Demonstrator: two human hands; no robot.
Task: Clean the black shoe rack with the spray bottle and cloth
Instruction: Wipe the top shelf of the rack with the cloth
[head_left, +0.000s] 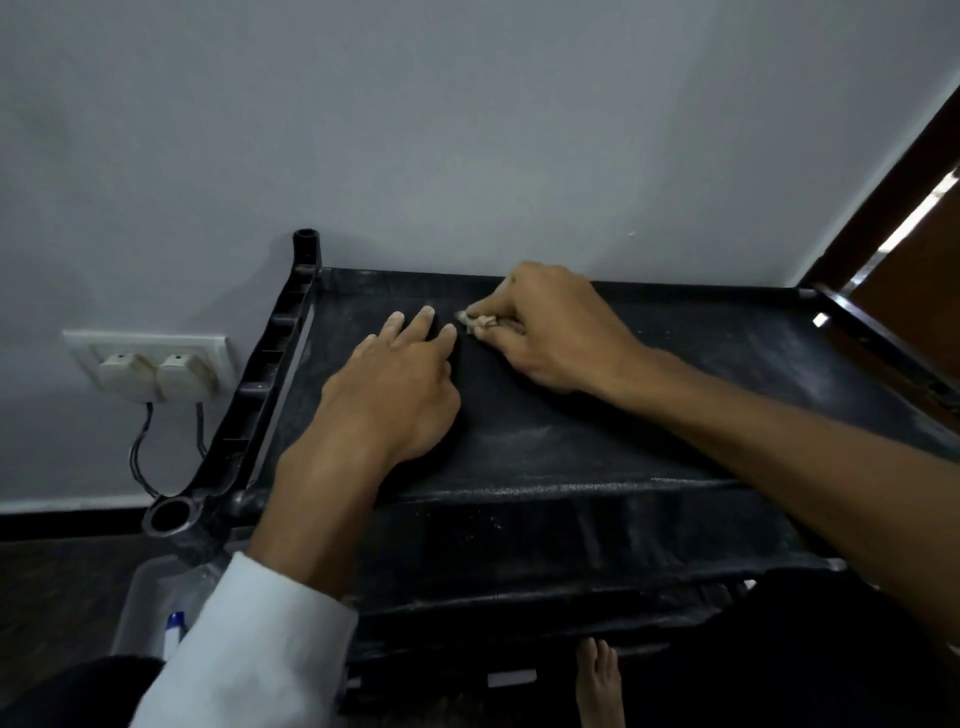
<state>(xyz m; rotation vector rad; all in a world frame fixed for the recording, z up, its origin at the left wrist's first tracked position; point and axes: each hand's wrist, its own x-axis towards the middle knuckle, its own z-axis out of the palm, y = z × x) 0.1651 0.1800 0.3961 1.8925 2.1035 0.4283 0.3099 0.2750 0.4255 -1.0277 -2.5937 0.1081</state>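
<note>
The black shoe rack (675, 374) stands against a pale wall, its dusty fabric top shelf filling the middle of the head view. My left hand (395, 384) lies flat on the shelf's left part, fingers straight and spread. Just right of it, my right hand (545, 332) pinches a small crumpled beige cloth (475, 322) against the fabric near the back edge. Most of the cloth is hidden under my fingers. A white and blue bottle top (174, 631), possibly the spray bottle, shows at the lower left in a clear tub.
A double wall socket (150, 358) with two plugs and hanging cables sits left of the rack. A clear plastic tub (143, 587) stands on the dark floor at the lower left. A brown door frame (904, 208) rises at the right. A bare foot (597, 680) shows below the rack.
</note>
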